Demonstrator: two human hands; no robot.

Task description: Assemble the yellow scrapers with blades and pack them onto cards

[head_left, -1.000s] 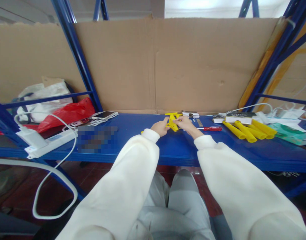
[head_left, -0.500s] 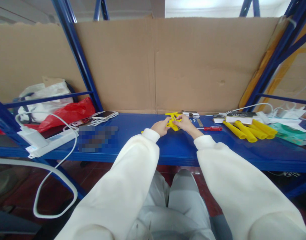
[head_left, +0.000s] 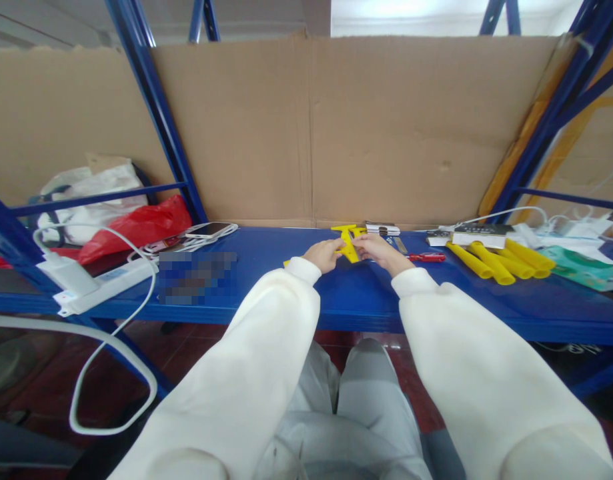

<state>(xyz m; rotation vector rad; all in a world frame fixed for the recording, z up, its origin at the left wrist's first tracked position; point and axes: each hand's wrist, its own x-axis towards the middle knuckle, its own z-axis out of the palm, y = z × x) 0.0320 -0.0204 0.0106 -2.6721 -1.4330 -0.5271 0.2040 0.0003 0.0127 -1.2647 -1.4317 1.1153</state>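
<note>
Near the middle of the blue shelf (head_left: 266, 253), my left hand (head_left: 324, 255) is closed on the left side of a yellow I-shaped part (head_left: 347, 244). My right hand (head_left: 379, 250) is at the part's right side, its fingers bent together near the middle; whether they pinch something small cannot be made out. Just behind my right hand, more yellow material (head_left: 359, 231) shows. A red-handled screwdriver (head_left: 426, 257) lies right of my right hand. Behind it are a black and white bundle (head_left: 382, 229) and a small grey piece (head_left: 401, 245).
Several yellow tubes (head_left: 496, 261) lie on the right, beside a green packet (head_left: 581, 267). On the left are a white power strip (head_left: 106, 285), a phone (head_left: 209, 230), cables and a red bag (head_left: 136, 227). Cardboard (head_left: 306, 133) stands behind the shelf.
My right hand has shifted slightly right, and its fingers cover less of the yellow part. My left hand is almost where it was, still at the part's left side.
</note>
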